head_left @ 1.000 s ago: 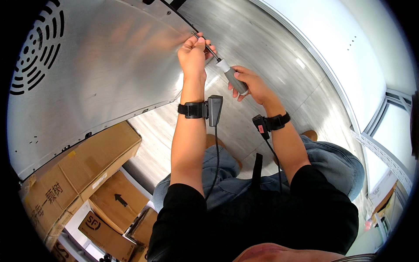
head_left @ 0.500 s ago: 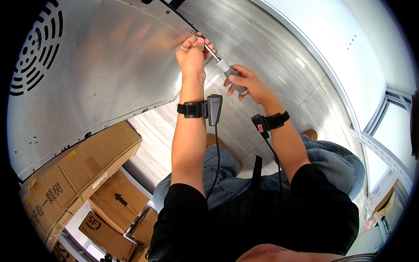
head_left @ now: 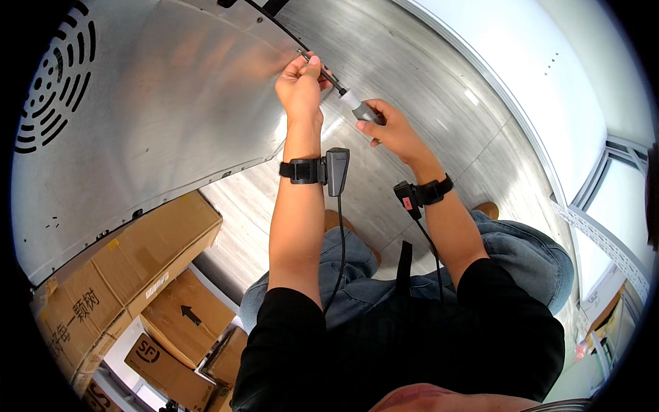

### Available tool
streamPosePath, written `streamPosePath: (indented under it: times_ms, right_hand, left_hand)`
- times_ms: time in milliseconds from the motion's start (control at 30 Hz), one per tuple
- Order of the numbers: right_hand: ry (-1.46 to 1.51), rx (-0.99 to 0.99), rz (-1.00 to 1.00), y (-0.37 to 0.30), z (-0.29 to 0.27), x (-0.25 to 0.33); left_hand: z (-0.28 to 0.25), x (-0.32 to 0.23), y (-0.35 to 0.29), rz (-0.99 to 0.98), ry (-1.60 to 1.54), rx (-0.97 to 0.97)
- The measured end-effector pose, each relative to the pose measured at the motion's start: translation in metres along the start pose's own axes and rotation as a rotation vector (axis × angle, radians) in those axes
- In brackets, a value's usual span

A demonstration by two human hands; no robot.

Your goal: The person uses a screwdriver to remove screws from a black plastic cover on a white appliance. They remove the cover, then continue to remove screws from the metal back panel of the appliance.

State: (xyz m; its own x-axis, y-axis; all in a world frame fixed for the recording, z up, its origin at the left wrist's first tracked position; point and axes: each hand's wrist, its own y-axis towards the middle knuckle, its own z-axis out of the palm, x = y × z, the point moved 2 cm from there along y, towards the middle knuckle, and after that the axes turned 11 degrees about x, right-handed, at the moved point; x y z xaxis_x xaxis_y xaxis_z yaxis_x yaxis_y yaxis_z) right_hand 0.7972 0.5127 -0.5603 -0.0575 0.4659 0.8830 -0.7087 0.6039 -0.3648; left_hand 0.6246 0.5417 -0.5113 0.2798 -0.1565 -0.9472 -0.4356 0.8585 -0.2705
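A screwdriver [head_left: 351, 100] with a light grey collar and darker grey handle slants from my right hand up toward the edge of a large sheet-metal panel [head_left: 171, 103]. My right hand [head_left: 395, 132] is closed around the handle, covering its rear end. Thumb and fingers of my left hand [head_left: 301, 90] pinch the shaft near its tip, right at the panel's edge. The fingers partly cover the tip, so whether a screw sits there is hidden. Both wrists wear black straps with small cabled devices.
Curved vent slots [head_left: 58, 89] pierce the panel at the far left. Cardboard boxes [head_left: 137, 254] are stacked below it. Grey wood-look floor [head_left: 425, 75] lies beyond my hands. A white cabinet-like surface [head_left: 549, 89] runs along the right, with a perforated metal rail [head_left: 604, 247].
My right hand has shifted slightly up the handle, and its fingers have curled in and now cover the handle's end. The left hand stays nearly in place at the panel edge.
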Motion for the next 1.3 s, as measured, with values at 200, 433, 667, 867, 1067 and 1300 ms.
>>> streamPosePath:
  times_ms: [200, 433, 667, 867, 1067, 1300]
  right_hand:
    - [0.203, 0.052, 0.046, 0.001, -0.002, -0.002]
    - [0.084, 0.011, -0.038, 0.004, -0.006, -0.012]
    - [0.165, -0.051, -0.028, -0.003, -0.022, -0.015]
    - [0.269, -0.18, -0.005, -0.036, -0.065, -0.019]
    - [0.362, -0.494, -0.066, -0.105, -0.116, -0.035]
    - [0.572, -0.831, -0.317, -0.196, -0.182, -0.055]
  left_hand:
    - [0.0, -0.002, -0.004, 0.047, 0.004, 0.012]
    - [0.004, -0.002, -0.006, 0.078, 0.068, -0.031]
    - [0.018, 0.006, -0.007, 0.183, 0.084, -0.005]
    - [0.065, 0.03, 0.004, 0.157, 0.189, 0.203]
    - [0.159, 0.067, 0.011, -0.136, 0.171, 0.587]
    - [0.317, 0.098, 0.006, 0.003, 0.364, 0.886]
